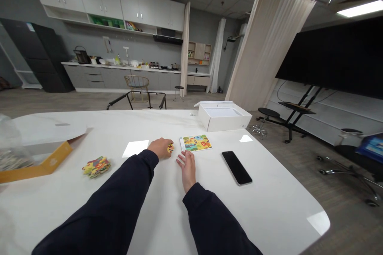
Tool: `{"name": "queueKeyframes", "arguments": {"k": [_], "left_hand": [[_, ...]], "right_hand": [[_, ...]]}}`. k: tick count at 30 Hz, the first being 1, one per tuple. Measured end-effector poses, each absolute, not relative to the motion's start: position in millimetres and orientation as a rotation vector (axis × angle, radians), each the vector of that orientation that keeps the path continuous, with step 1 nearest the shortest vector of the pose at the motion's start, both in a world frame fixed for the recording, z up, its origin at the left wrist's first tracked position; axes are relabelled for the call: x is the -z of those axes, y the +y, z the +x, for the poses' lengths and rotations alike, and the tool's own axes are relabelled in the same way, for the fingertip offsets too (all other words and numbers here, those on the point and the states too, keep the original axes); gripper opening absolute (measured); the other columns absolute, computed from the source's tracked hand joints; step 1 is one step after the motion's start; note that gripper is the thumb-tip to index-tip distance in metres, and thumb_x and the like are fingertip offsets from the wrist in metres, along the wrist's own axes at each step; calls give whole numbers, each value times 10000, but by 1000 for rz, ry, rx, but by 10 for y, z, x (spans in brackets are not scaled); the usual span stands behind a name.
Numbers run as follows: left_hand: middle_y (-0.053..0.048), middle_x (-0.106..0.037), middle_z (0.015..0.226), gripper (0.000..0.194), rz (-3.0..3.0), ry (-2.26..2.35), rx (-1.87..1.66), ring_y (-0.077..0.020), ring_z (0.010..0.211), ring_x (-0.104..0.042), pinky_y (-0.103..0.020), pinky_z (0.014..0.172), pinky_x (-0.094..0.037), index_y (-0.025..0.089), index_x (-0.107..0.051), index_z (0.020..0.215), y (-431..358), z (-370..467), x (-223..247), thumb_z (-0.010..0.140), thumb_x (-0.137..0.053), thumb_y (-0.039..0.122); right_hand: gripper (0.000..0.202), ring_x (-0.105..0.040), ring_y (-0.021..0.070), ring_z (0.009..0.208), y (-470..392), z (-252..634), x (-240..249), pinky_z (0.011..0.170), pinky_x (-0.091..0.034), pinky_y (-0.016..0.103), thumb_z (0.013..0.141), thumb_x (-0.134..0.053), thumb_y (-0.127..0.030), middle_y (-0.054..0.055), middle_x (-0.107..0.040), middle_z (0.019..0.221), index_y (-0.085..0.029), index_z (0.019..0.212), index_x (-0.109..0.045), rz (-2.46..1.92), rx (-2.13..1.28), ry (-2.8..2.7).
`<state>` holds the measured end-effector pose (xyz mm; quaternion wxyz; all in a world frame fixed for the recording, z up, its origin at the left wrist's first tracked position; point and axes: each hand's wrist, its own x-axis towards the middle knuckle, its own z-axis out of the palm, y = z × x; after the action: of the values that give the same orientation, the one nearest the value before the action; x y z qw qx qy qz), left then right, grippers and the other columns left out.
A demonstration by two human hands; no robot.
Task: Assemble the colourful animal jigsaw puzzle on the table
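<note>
My left hand [160, 147] is closed on a small stack of colourful puzzle pieces [170, 148], held close to the white table top. Just right of it, my right hand [188, 165] has its fingers apart and holds nothing. Its fingertips are at the lower left edge of a picture card [197, 142] with a lion and other animals; whether they touch it I cannot tell. A loose pile of puzzle pieces [96, 167] lies on the table to the left of my left forearm.
A black phone [237, 167] lies right of my right hand. An open white box [224, 116] stands behind the card. At far left is an open orange-edged box [50, 160] with a plastic bag [13, 147]. The table edge [299, 189] curves at right.
</note>
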<state>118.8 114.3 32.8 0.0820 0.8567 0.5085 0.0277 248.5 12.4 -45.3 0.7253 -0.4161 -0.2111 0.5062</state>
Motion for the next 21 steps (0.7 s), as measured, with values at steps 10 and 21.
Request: {"name": "queueKeyframes", "arguments": {"k": [10,21], "left_hand": [[-167,-689,1321,845,2525,1503,-134,-353,1212,-657,-403,1037,-502,200,-557,1461,1234,1142,-353,668,-837,284],[-70,-691,1039,170,2530,1523,-1112,-244,1055,-645,-417,1010,-509,240,-638,1041,-59,-257,-191,974,-482,233]], "right_hand": [[381,-628,207,1080,141,2495,463,883,-558,326,784,-703,-540,66,-630,1148,-253,1000,-578,-924,-1097,-447],[349,-666,207,954,41,2516,313,906,-540,360,702,-776,-513,54,-701,1003,-228,854,-641,-941,-1145,-560]]}}
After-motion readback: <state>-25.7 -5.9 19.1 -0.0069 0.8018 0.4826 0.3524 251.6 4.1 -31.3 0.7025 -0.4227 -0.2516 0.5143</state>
